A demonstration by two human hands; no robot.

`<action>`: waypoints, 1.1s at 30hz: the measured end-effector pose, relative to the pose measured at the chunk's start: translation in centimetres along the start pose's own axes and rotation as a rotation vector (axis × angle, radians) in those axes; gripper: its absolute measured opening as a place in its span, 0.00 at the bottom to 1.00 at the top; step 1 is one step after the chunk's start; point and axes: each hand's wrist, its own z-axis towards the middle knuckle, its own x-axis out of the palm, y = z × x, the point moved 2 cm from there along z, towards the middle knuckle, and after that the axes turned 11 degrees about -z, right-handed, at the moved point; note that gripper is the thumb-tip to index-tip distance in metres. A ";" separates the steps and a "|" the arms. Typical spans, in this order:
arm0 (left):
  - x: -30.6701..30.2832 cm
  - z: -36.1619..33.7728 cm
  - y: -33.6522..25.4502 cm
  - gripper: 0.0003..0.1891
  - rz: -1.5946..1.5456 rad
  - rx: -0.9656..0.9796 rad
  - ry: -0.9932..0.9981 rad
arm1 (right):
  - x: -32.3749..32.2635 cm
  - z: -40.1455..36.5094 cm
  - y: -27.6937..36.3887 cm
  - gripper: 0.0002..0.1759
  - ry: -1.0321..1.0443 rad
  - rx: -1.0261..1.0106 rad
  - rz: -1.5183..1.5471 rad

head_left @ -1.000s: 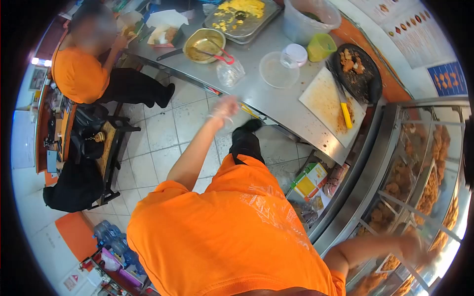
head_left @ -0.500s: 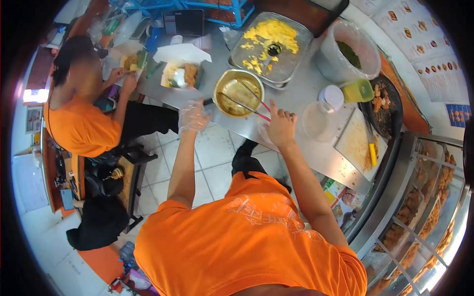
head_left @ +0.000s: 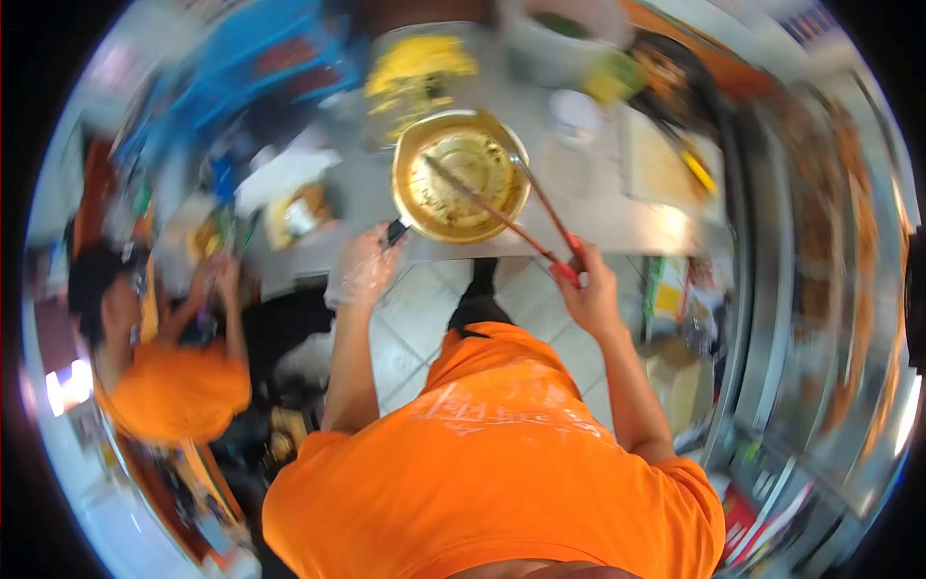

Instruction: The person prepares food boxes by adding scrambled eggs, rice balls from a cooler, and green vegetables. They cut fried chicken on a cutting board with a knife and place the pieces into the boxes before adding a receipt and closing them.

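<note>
My left hand [head_left: 367,265], in a clear plastic glove, is closed round the black handle of a gold-coloured saucepan [head_left: 403,188]. Thin oily residue with dark specks covers the pan's bottom. In my bare right hand [head_left: 590,289] I grip a pair of tongs [head_left: 533,239] by their red handles. One arm of the tongs reaches across the pan's inside, and the other crosses its right rim. Behind the pan is a metal tray [head_left: 470,101] with yellow, crumbly food.
An open takeaway box [head_left: 289,207] with food stands left. To the right are a white-lidded tub [head_left: 576,116], a cutting board [head_left: 666,159] with a yellow-handled knife [head_left: 696,172], and a dark pan [head_left: 670,77]. A co-worker in orange [head_left: 174,386] sits left; a glass cabinet [head_left: 830,261] stands right.
My left hand has taken hold of the saucepan's handle. My right hand has closed on the tongs and drawn them rightward. The whole view has turned to the right.
</note>
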 end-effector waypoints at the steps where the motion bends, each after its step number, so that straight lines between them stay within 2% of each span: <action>1: 1.8 -0.4 -2.8 0.17 0.024 0.052 0.044 | -1.4 -2.8 -0.7 0.29 -0.078 0.030 -0.021; 3: 7.1 -1.1 -6.5 0.17 -0.027 0.342 0.144 | -4.9 -9.2 -0.3 0.29 -0.231 0.187 -0.026; 5: 12.8 -3.7 -10.9 0.18 0.035 0.560 0.341 | -7.0 -17.8 -1.5 0.27 -0.393 0.276 -0.047; 6: 12.8 -7.2 -11.1 0.17 0.048 0.583 0.435 | -5.7 -22.6 0.4 0.28 -0.444 0.353 -0.069; 7: 16.1 -10.0 -14.1 0.16 0.036 0.647 0.527 | -6.7 -27.6 -0.2 0.29 -0.498 0.473 -0.110; 9: 21.5 -18.3 -17.7 0.15 -0.036 0.869 0.680 | -5.7 -38.5 -0.3 0.30 -0.791 0.527 -0.216; 11: 26.8 -26.1 -19.4 0.15 0.111 0.935 0.836 | -5.3 -49.0 2.1 0.31 -0.817 0.838 -0.250; 12: 29.0 -30.5 -20.1 0.15 0.172 1.025 0.909 | -4.6 -53.6 3.3 0.31 -0.879 0.883 -0.275; 13: 30.8 -34.9 -23.5 0.15 0.185 1.076 0.941 | -6.0 -57.9 3.3 0.32 -0.942 1.013 -0.214; 14: 32.9 -39.0 -22.9 0.16 0.233 1.121 1.041 | -4.2 -62.3 4.0 0.32 -1.004 1.147 -0.169; 15: 34.7 -43.2 -22.6 0.16 0.301 1.169 1.131 | -3.0 -66.0 5.0 0.32 -1.057 1.184 -0.183; 17: 38.9 -51.4 -23.5 0.17 0.328 1.281 1.193 | -3.4 -73.6 5.7 0.32 -1.213 1.292 -0.082; 19: 43.2 -58.9 -24.0 0.17 0.279 1.400 1.243 | -3.8 -80.7 4.9 0.31 -1.309 1.340 -0.114; 21: 45.4 -64.9 -27.3 0.19 0.393 1.394 1.230 | -6.4 -85.4 4.0 0.31 -1.374 1.360 -0.136; 23: 50.4 -71.1 -28.3 0.20 0.420 1.405 1.380 | -8.4 -91.8 1.4 0.31 -1.446 1.371 -0.190; 25: 54.9 -78.6 -29.5 0.21 0.379 1.391 1.425 | -11.0 -99.3 -1.0 0.32 -1.425 1.350 -0.208; 27: 58.7 -86.0 -30.8 0.20 0.471 1.462 1.474 | -13.8 -105.9 -2.0 0.36 -1.356 1.438 -0.189; 29: 64.9 -94.7 -33.0 0.21 0.382 1.520 1.484 | -15.6 -113.2 -4.8 0.39 -1.352 1.464 -0.185; 30: 66.3 -97.7 -32.4 0.21 0.412 1.534 1.487 | -16.5 -116.7 -4.8 0.40 -1.363 1.500 -0.222; 32: 69.1 -105.4 -33.8 0.22 0.374 1.409 1.692 | -19.7 -122.2 -3.4 0.40 -1.381 1.528 -0.234; 33: 69.6 -109.3 -35.1 0.23 0.386 1.457 1.704 | -21.7 -124.7 -3.1 0.41 -1.433 1.528 -0.284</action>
